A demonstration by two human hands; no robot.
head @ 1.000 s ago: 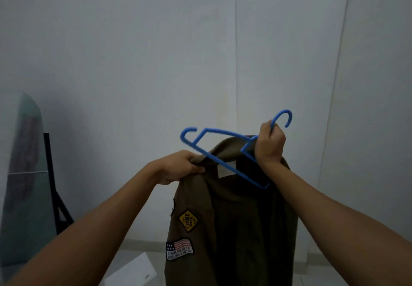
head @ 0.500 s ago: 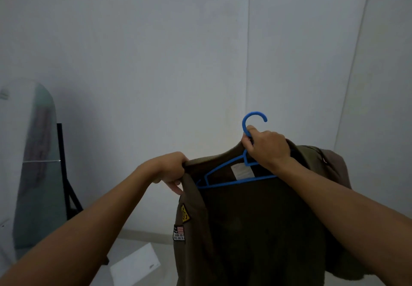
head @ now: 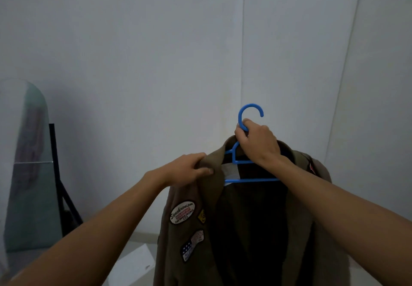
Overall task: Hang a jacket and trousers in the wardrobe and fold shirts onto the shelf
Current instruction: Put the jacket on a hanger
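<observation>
An olive-brown jacket (head: 225, 236) with sewn patches on its left front hangs in the air on a blue plastic hanger (head: 243, 129). My right hand (head: 258, 144) grips the hanger's neck just below the hook, which points up. My left hand (head: 189, 169) pinches the jacket's left shoulder next to the collar. The hanger's bar shows inside the open collar; its ends are hidden under the cloth. No wardrobe or shirts are in view.
A plain white wall (head: 156, 62) with vertical panel seams fills the background. At the left stands a rounded mirror (head: 29, 174) on a black stand (head: 60, 185). A white sheet-like object (head: 133, 265) lies on the floor below.
The hanger went from tilted outside the collar to sitting inside the jacket with its hook upright. The jacket now hangs facing me with its patches visible, and my left hand moved onto the shoulder.
</observation>
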